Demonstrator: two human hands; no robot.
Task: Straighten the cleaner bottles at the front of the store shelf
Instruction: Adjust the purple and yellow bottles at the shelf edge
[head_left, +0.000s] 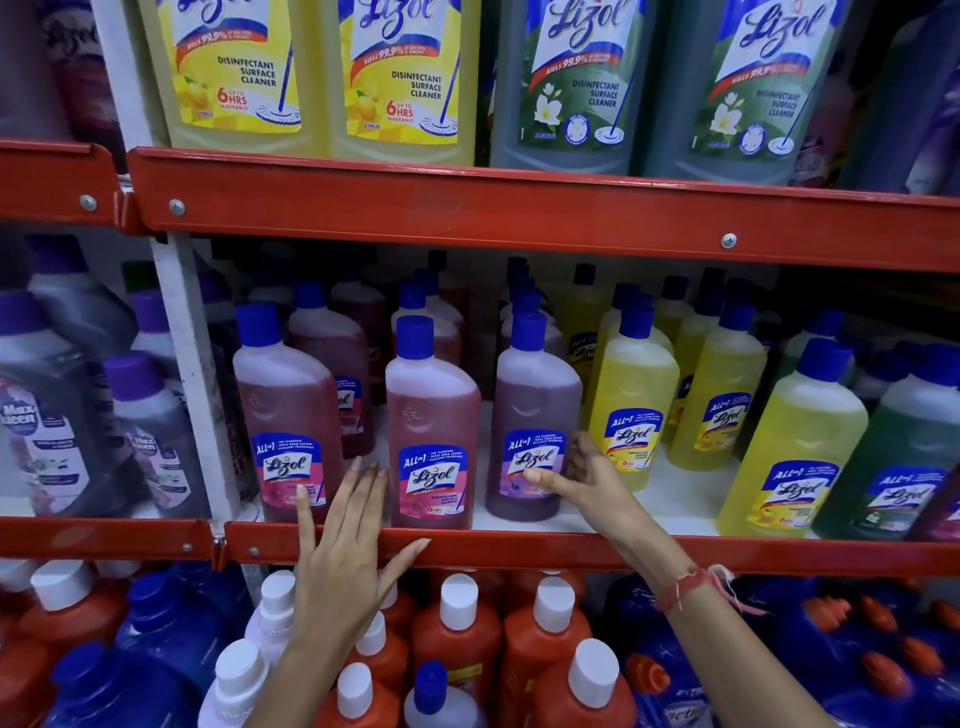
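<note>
The right hand's fingers (576, 457) are curling around the lower right side of the purple Lizol bottle (535, 410), the thumb lying across its label, so the right hand (587, 475) is grasping that bottle where it is standing upright at the front of the middle shelf (571, 551). The left hand's fingers (358, 483) are spreading open and holding nothing, their tips lying in front of the gap between the left pink bottle (285, 410) and the centre pink bottle (431, 421); whether they are touching either one cannot be told. The left hand (343, 551) is crossing the shelf's red front rail, its thumb lying along it. A red thread (696, 587) is circling the right wrist. Yellow bottles (631, 395) are standing just right of the purple one, with more rows behind. Large yellow and green Lizol bottles (410, 78) are filling the shelf above, and orange bottles with white caps (462, 629) are crowding the shelf below.
</note>
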